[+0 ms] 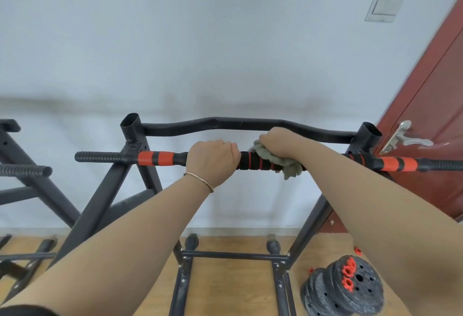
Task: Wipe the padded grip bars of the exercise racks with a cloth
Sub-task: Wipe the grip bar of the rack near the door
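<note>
A black exercise rack point(130, 137) stands against the wall, and its padded grip bar point(160, 158) with orange and black bands runs across the middle of the view. My left hand point(213, 160) is wrapped around the bar left of centre. Just to its right, my right hand point(278, 144) presses a grey-green cloth point(288, 166) onto the black foam section with thin orange rings. Part of the cloth hangs below the bar. The foam under both hands is hidden.
A second black rack point(25, 170) stands at the left. A curved black bar point(225, 123) runs behind the grip bar. A red-brown door point(431, 105) with a metal handle point(400, 137) is at the right. Black weight plates point(350, 288) lie on the wooden floor.
</note>
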